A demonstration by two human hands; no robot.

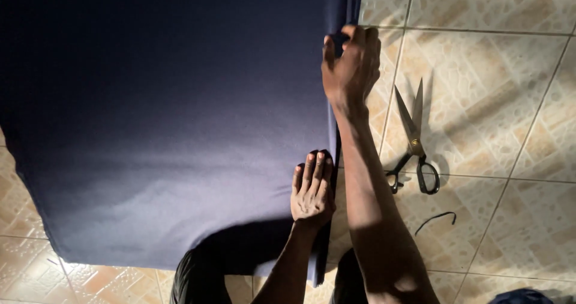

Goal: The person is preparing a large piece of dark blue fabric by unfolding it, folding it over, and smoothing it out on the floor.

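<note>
Knees in dark clothing (198, 277) sit at the bottom edge, closest to the lens, partly under the near hem of a large sheet of navy blue fabric (162, 118). That cloth lies spread flat on the tiled floor (498, 106) and fills the left and middle of the view, its far part lost in deep shade and its near part catching pale light. Along its right-hand edge the cloth looks folded over on itself, though the shadow there makes the layers hard to count.

On that edge the left hand (312, 190) lies palm down, fingers straight and close together, pressing the cloth against the floor. Just to its right the bare right forearm runs up the frame, crossing beside the left wrist. Farther along the same edge the right hand (351, 64) is curled closed, pinching the border of the fabric between thumb and fingers and lifting it slightly.

Right of the arm, on bare beige patterned tile, a pair of tailor's scissors (414, 142) lies with blades parted and pointing away, black handles toward the person. Near the handles rests a short dark scrap of thread or trim (437, 220). A bit of blue material (522, 296) shows at the bottom right corner.
</note>
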